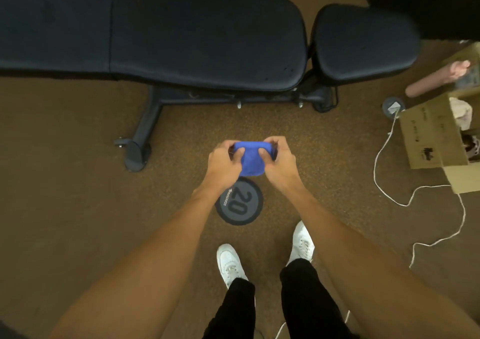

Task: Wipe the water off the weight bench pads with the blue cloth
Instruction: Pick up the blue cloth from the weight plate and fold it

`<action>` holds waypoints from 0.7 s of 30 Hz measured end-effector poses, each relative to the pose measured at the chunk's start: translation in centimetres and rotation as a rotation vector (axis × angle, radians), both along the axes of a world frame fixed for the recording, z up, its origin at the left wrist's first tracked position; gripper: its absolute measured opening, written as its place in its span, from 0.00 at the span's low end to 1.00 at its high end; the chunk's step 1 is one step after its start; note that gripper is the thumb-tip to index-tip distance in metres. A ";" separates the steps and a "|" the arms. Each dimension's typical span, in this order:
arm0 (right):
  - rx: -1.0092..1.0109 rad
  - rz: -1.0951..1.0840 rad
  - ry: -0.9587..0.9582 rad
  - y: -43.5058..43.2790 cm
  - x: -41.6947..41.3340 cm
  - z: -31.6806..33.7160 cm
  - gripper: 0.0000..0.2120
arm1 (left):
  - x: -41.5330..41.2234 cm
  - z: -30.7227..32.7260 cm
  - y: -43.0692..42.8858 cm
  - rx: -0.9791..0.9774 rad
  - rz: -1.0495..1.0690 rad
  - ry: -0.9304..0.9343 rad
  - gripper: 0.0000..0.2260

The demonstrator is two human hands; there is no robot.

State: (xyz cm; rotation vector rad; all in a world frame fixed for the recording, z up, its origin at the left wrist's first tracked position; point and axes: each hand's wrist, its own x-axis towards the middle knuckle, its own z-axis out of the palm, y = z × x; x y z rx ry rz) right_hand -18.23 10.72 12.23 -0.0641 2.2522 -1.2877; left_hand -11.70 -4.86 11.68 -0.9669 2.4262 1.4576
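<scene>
**Cloth in hand, bench not yet touched: items and hazards**

- Left hand (225,161): fingers curled round the left edge of the blue cloth (251,160), thumb pressed on top. Grasping.
- Right hand (278,159): same grip on the right edge. Grasping.
- Blue cloth: bunched or folded small between the two hands, held in the air over the carpet, well short of the bench. It touches neither pad.
- Weight plate (239,201): dark disc marked 20, flat on the floor directly beneath the hands and just ahead of the white shoes (230,263). Likely hazard: a step toward the bench lands on its edge.
- Back pad (181,35): long, dark, lying flat across the room. Any water on it cannot be made out from here, so wet patches may be missed.
- Seat pad (363,42): shorter, to the right, separated from the back pad by a gap. Likely hazard: water pushed into that gap rather than lifted.
- White cable (375,172): loops loose over the floor at right, near the cardboard box (431,136). Likely hazard: a foot snags it on the way to the seat pad.
- Cloth, further risk: kept this small, it would probably smear more than it soaks.
</scene>
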 end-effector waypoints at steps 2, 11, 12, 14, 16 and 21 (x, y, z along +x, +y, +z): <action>-0.042 -0.072 0.047 0.1 -0.8 2.2 0.11 | -1.9 2.1 0.1 0.003 -0.007 0.052 0.10; -0.167 -0.302 0.258 3.1 -7.4 7.9 0.14 | -11.6 8.2 3.1 0.148 -0.076 0.139 0.16; -0.164 -0.315 0.261 3.6 -8.6 7.8 0.14 | -12.9 8.3 3.5 0.158 -0.089 0.143 0.18; -0.150 -0.346 0.251 4.7 -11.2 7.3 0.16 | -15.5 8.1 4.4 0.187 -0.100 0.151 0.19; -0.148 -0.368 0.228 5.8 -13.7 6.6 0.20 | -18.2 7.5 5.4 0.223 -0.091 0.150 0.20; -0.155 -0.402 0.199 8.1 -19.9 4.2 0.26 | -24.9 5.5 7.9 0.264 -0.050 0.114 0.19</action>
